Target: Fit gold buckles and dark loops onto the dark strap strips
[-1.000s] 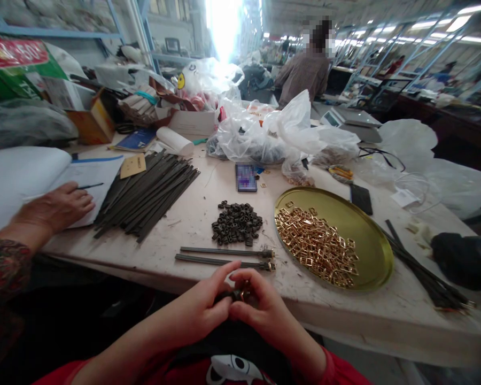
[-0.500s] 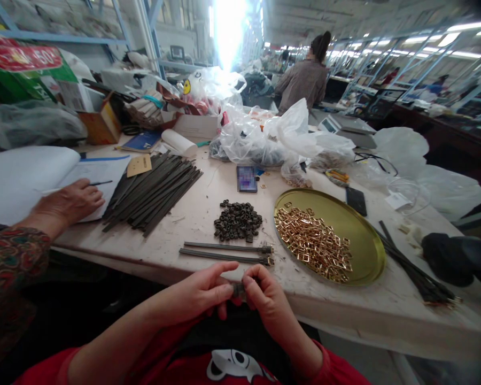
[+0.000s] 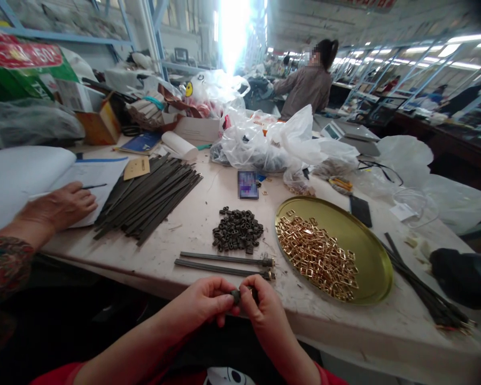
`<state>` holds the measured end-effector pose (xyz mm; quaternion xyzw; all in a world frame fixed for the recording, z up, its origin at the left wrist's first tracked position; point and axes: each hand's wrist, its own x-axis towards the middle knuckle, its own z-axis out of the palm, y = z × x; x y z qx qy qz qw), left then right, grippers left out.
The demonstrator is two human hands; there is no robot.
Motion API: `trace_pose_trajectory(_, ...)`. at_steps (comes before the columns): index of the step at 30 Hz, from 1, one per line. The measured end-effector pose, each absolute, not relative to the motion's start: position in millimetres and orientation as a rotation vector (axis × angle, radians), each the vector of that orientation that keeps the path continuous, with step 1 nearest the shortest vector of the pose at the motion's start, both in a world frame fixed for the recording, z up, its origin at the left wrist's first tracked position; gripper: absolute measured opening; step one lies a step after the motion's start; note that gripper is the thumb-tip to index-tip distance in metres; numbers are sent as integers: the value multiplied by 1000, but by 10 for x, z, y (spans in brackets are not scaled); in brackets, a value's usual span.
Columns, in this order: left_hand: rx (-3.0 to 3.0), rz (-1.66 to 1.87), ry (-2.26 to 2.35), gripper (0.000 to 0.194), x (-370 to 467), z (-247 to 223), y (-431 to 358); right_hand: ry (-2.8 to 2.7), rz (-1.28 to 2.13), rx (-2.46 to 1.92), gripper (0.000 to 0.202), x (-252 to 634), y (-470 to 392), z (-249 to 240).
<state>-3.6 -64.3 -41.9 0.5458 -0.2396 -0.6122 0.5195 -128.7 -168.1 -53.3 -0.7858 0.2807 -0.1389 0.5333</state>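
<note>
dark strap end point(image 3: 235, 294) | we pinch it between both hands, left hand point(image 3: 204, 305), right hand point(image 3: 260, 310), fingers closed, steadying it near the table point(image 3: 192, 224) edge

small dark piece point(image 3: 235, 295) mostly hidden between fingertips, phone point(image 3: 247, 184) blurred

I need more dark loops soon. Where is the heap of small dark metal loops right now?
In the head view, the heap of small dark metal loops lies mid-table, left of the round gold tray, just beyond two dark straps.
</note>
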Motion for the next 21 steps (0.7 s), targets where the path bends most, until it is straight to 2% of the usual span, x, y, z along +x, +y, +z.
trace_pose_trajectory(5, 1343, -1478, -597, 29, -1, -508, -754, 615, -351, -1932, 28, -1301, -1709, -610)
trace_pose_trajectory(9, 1394, -1520, -661, 30, 23, -417, -818, 511, -311, -1807, 31, -1345, -1757, -657)
trace_pose_trajectory(13, 1644, -1546, -905, 29, 76, -266, -809, 532, -281, -1750, 34, -1390, -1807, -641)
trace_pose_trajectory(17, 1850, -1423, -1204, 33, 71, -169, -775, 466, -231, -1773, 34, -1426, -1804, -602)
trace_pose_trajectory(21, 1885, -1405, -1280, 31, 10, -83, -757, 408, -210, -1904, 33, -1459, -1796, -569)
